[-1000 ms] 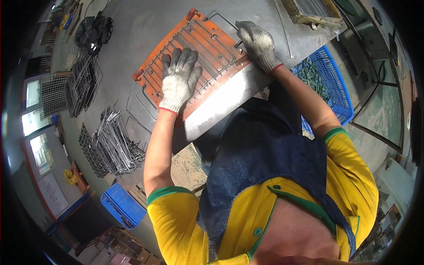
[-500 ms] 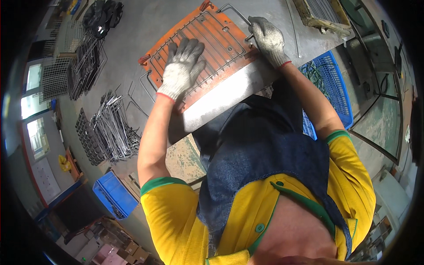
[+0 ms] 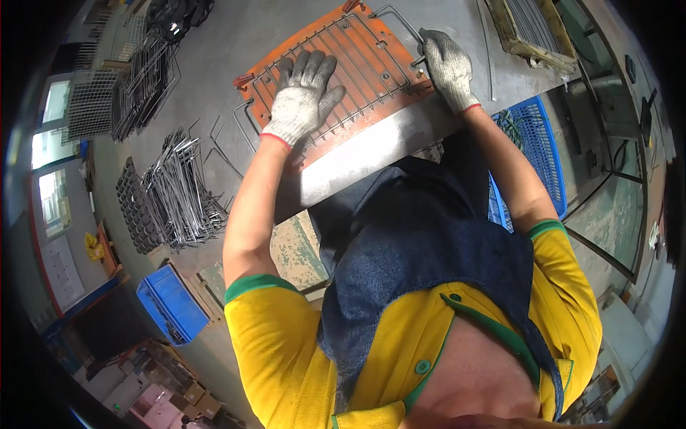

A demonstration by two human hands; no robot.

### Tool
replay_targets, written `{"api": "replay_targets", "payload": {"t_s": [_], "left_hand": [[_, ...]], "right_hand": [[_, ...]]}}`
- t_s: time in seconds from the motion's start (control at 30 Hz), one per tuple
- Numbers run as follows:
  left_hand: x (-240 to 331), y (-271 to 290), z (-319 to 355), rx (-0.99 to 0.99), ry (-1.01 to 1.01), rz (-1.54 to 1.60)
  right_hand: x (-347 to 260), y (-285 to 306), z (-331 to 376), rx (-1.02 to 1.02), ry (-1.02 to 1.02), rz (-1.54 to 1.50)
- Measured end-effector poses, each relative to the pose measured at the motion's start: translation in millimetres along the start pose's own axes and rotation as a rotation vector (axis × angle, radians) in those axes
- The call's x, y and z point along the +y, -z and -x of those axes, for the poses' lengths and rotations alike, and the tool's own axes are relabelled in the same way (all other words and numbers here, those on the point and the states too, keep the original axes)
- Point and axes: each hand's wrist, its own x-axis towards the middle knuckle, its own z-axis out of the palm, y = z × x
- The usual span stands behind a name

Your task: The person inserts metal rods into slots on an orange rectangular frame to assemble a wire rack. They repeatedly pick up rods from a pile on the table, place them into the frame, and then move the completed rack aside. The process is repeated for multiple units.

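- Left hand: gloved, open, laid palm down on the rack with the fingers slightly spread; it grasps nothing.
- Right hand: gloved, fingers closed on the outer corner of the right handle, a bent wire loop at the board's right side.
- Rack: a grid of parallel wires, lying flat on the board, partly covered by the left hand.
- Board: orange, set slantwise on the table, close to the person; red pieces stand at its far corners.
- Left handle: a second bent wire loop, projecting from the board's left side, near the left wrist.
- Wire pile: many bent grey wires, heaped on the table to the left, well apart from the board.
- Tray: at the upper right, with straight rods in it; one thin rod lies on the table between it and the right hand.
- Basket: blue, to the right of the table, with green strands inside.
- Bin: blue, at the lower left.
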Motion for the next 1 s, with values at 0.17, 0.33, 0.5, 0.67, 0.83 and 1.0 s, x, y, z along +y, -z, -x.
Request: {"api": "replay_targets", "payload": {"t_s": [0.17,0.33,0.5,0.67,0.83,1.0], "left_hand": [[-9.8,6.2,24.4,-0.039,0.063,0.06],[-7.4,5.8,23.5,-0.048,0.048,0.021],[-13.8,16.5,35.3,-0.09,0.04,-0.043],[-3.0,22.7,27.3,-0.283,0.159,-0.065],[-3.2,27.8,25.4,-0.349,0.171,-0.053],[-29.6,28.3,59.5,0.032,0.243,0.006]], "right_hand": [[2.8,-2.4,3.0,-0.03,-0.066,-0.068],[0.4,-0.8,3.9,-0.014,0.005,-0.002],[1.9,1.8,4.9,-0.027,0.088,0.058],[7.3,-1.9,3.5,-0.041,0.033,0.043],[-2.0,2.4,4.2,-0.062,0.01,0.032],[2.3,-1.6,4.1,0.048,0.118,0.065]]}}
